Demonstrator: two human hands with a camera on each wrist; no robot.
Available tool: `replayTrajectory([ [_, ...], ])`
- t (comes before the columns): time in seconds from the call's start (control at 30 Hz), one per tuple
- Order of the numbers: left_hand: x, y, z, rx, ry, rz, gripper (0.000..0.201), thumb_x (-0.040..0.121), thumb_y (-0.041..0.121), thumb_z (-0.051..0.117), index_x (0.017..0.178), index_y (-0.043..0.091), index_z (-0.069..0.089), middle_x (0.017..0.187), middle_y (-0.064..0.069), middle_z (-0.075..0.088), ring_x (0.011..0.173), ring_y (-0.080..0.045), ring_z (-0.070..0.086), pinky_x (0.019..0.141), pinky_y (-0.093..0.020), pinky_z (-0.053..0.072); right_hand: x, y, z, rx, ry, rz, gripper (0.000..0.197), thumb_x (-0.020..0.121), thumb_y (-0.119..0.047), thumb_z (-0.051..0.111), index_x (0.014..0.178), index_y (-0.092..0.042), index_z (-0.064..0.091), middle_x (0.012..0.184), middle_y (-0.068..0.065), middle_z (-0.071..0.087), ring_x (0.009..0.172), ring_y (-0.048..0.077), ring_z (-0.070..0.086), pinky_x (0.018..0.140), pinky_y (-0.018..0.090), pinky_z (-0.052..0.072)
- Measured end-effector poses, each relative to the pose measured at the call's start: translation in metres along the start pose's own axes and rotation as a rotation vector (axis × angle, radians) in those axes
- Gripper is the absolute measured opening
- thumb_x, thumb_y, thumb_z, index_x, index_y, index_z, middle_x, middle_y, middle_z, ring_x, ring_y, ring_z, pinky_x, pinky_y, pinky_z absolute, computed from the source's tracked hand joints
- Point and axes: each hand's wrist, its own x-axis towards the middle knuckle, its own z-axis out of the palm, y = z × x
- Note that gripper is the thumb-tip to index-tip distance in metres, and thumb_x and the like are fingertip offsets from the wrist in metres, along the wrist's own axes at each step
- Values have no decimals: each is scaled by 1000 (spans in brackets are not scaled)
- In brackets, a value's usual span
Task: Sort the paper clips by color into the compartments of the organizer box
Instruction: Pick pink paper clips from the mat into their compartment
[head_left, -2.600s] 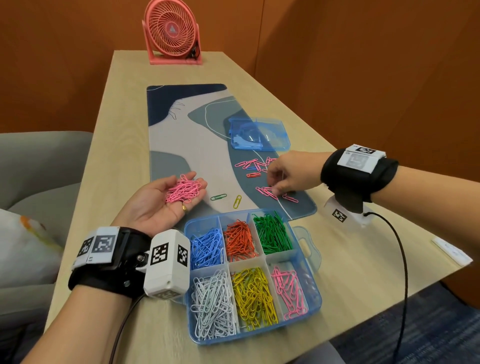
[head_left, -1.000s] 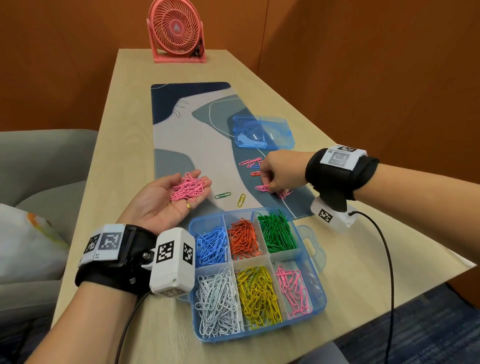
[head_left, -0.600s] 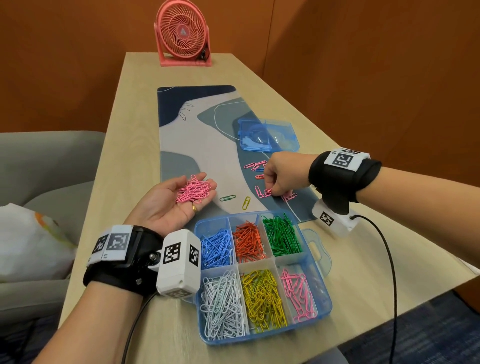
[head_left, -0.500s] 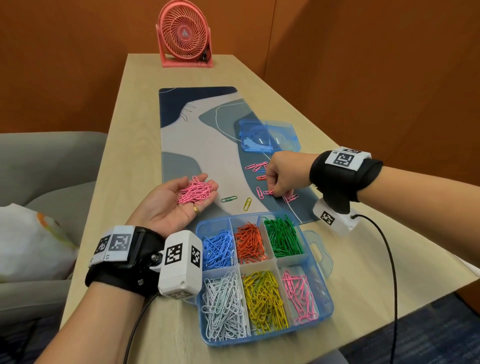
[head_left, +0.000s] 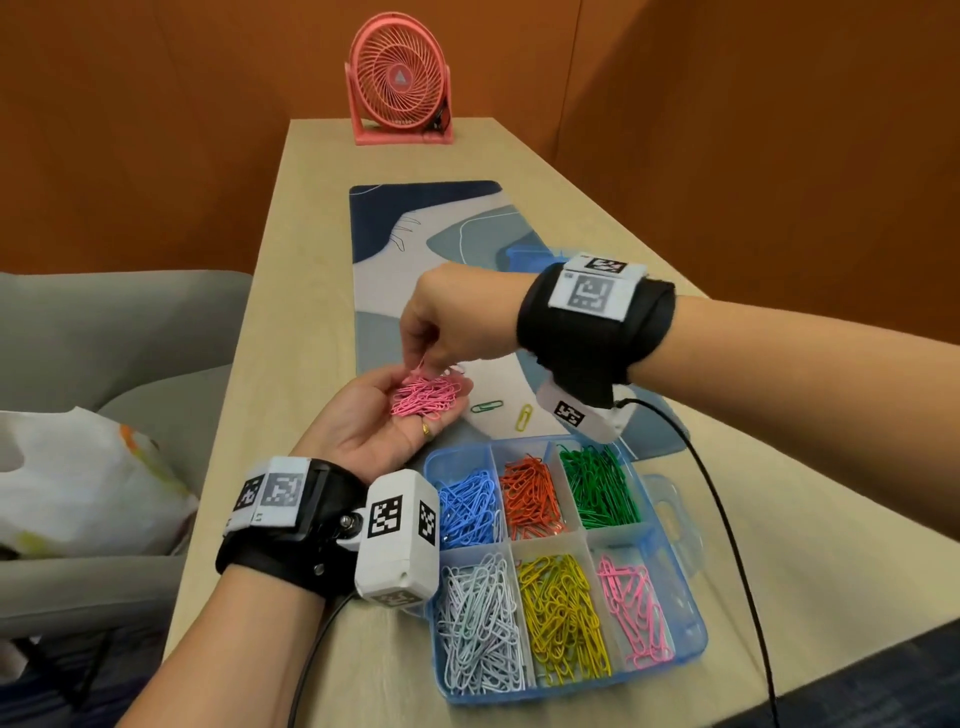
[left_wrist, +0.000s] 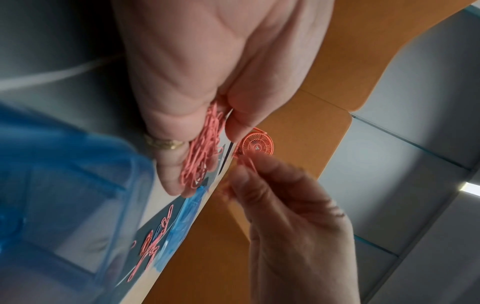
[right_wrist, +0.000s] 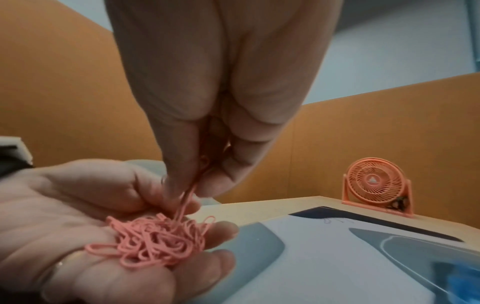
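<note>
My left hand (head_left: 363, 431) lies palm up beside the blue organizer box (head_left: 696, 644), carrying a heap of pink paper clips (head_left: 426, 397) on relaxed fingers. Just above that heap my right hand (head_left: 423, 364) pinches a few pink clips (right_wrist: 191, 193) that hang down onto the heap (right_wrist: 155, 240). The box holds blue, orange and green clips in its far row, and white, yellow and pink clips (head_left: 634, 613) in its near row. A loose green clip (head_left: 487, 406) and a yellow clip (head_left: 523, 417) lie on the mat. More pink clips (left_wrist: 150, 246) lie on the mat.
The patterned desk mat (head_left: 415, 234) runs along the table toward a pink fan (head_left: 399, 80) at the far end. A blue lid (head_left: 524, 257) peeks out behind my right wrist. A grey sofa (head_left: 104, 338) with a white bag (head_left: 78, 478) stands left of the table.
My right hand has lifted off the mat's pink clips and swung left to above my left palm, with pink clips pinched. The left hand stays palm up.
</note>
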Motion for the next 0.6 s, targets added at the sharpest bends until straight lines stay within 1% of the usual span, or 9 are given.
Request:
replayTrajectory([
  [0.07, 1, 0, -1, -16, -6, 1, 37, 100, 15, 30, 106, -11, 55, 103, -28, 63, 84, -38, 68, 72, -54, 50, 6, -3, 3, -9, -14, -15, 19, 82, -16, 72, 101, -17, 74, 90, -5, 70, 76, 5, 60, 64, 8, 44],
  [0.17, 1, 1, -2, -20, 0, -7, 39, 101, 18, 31, 102, -10, 57, 97, -27, 65, 77, -37, 69, 73, -53, 51, 5, -1, 2, 10, -1, 3, 19, 85, -11, 68, 102, -15, 73, 88, -4, 70, 71, 4, 60, 62, 7, 43],
  [0.27, 3, 2, -4, -23, 8, -3, 40, 101, 19, 31, 101, -9, 59, 95, -27, 66, 75, -37, 70, 70, -51, 52, -6, 12, -3, 55, 32, 73, 17, 87, -6, 63, 98, -14, 73, 82, -4, 68, 61, 0, 60, 58, 8, 47],
  [0.33, 4, 2, -3, -12, 17, 8, 39, 101, 19, 30, 100, -7, 60, 93, -26, 66, 71, -36, 70, 66, -47, 55, -18, 27, -5, 34, 32, 137, 17, 86, -5, 63, 96, -15, 73, 83, -4, 69, 66, 5, 62, 61, 11, 48],
  [0.4, 4, 1, -3, 2, 26, 20, 39, 102, 19, 29, 99, -6, 59, 93, -25, 65, 69, -34, 70, 63, -44, 56, -29, 45, -3, -44, -8, 206, 17, 84, -5, 64, 94, -15, 74, 80, -7, 67, 70, 6, 60, 61, 9, 42],
  [0.43, 4, 1, -3, 10, 27, 26, 39, 102, 18, 29, 99, -6, 59, 94, -24, 65, 69, -33, 70, 64, -43, 56, -35, 53, 0, -85, -42, 245, 16, 83, -4, 65, 92, -14, 74, 76, -10, 65, 69, 5, 58, 59, 9, 39],
  [0.5, 4, 1, -3, 23, 21, 33, 38, 102, 18, 29, 100, -5, 59, 92, -24, 66, 70, -33, 71, 67, -43, 56, -43, 69, 8, -124, -118, 336, 12, 82, -7, 66, 89, -15, 73, 70, -12, 62, 67, 6, 57, 60, 14, 42],
  [0.57, 3, 1, -4, 35, 20, 36, 38, 101, 18, 30, 101, -5, 60, 91, -24, 67, 72, -32, 71, 72, -43, 54, -49, 78, 16, -125, -159, 404, 5, 84, -19, 68, 84, -15, 72, 75, -5, 67, 72, 14, 63, 67, 26, 52],
  [0.6, 3, 1, -4, 37, 21, 37, 38, 101, 19, 30, 101, -5, 60, 91, -24, 67, 73, -32, 71, 73, -44, 54, -50, 81, 20, -125, -162, 428, 14, 84, -28, 68, 82, -14, 70, 76, 0, 70, 71, 18, 65, 67, 29, 54],
])
